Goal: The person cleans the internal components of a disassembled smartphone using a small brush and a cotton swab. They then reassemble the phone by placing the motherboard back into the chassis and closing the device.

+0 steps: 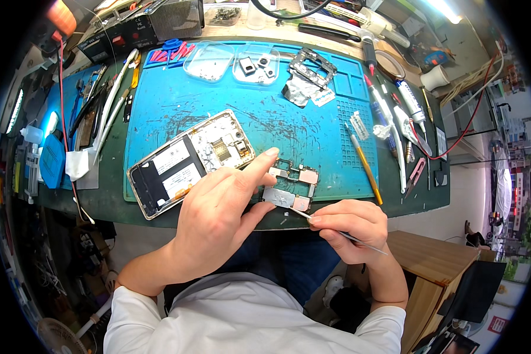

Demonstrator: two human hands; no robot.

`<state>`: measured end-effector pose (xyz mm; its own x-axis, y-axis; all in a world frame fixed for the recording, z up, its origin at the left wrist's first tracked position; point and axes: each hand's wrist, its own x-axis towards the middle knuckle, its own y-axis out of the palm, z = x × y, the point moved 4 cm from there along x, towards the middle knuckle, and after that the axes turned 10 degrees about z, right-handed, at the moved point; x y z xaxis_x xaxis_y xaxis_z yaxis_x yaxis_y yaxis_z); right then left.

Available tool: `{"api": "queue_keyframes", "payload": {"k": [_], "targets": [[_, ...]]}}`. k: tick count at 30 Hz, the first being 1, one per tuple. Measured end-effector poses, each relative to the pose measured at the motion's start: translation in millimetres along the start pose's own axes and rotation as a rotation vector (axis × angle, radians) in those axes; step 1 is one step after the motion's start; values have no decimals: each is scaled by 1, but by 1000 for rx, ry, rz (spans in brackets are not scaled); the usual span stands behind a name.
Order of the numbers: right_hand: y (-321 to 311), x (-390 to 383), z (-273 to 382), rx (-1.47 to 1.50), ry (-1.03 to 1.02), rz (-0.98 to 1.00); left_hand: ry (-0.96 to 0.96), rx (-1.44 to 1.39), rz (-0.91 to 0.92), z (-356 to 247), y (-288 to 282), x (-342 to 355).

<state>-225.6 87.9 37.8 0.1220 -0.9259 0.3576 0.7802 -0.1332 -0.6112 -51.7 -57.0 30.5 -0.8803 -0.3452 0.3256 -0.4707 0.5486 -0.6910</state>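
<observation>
My left hand [215, 203] grips the left edge of a phone circuit board [280, 197] between thumb and fingers, with its index finger stretched out above. The board has silver shield plates and an open gap in its middle. My right hand [354, 231] pinches a thin metal pick [358, 241], its exact kind unclear. The pick's tip meets the board's lower edge, by a copper-tinted plate. Left of the board, partly behind my left hand, lies an opened phone body [186, 159] with a black battery and a camera module. Tiny loose bits [285, 217] lie just below the board.
Beneath the work is a blue silicone mat [177, 112]. Clear plastic boxes [256, 64] with small camera parts stand at its back. A black phone frame [312, 68] lies back right. A yellow-handled knife [367, 171], pens and syringes line the right. Tools and cables crowd the left.
</observation>
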Motion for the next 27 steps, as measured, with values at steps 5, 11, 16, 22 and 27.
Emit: {"api": "queue_keyframes", "payload": {"k": [5, 11, 16, 22, 27], "targets": [[0, 1, 0, -15, 5, 13, 0, -4, 5, 0, -1, 0], [-1, 2, 0, 2, 19, 15, 0, -6, 10, -1, -1, 0], [-1, 3, 1, -8, 17, 27, -3, -10, 12, 0, -1, 0], [-1, 1, 1, -12, 16, 4, -10, -9, 14, -1, -1, 1], [1, -3, 0, -43, 68, -74, -13, -10, 14, -1, -1, 1]]}}
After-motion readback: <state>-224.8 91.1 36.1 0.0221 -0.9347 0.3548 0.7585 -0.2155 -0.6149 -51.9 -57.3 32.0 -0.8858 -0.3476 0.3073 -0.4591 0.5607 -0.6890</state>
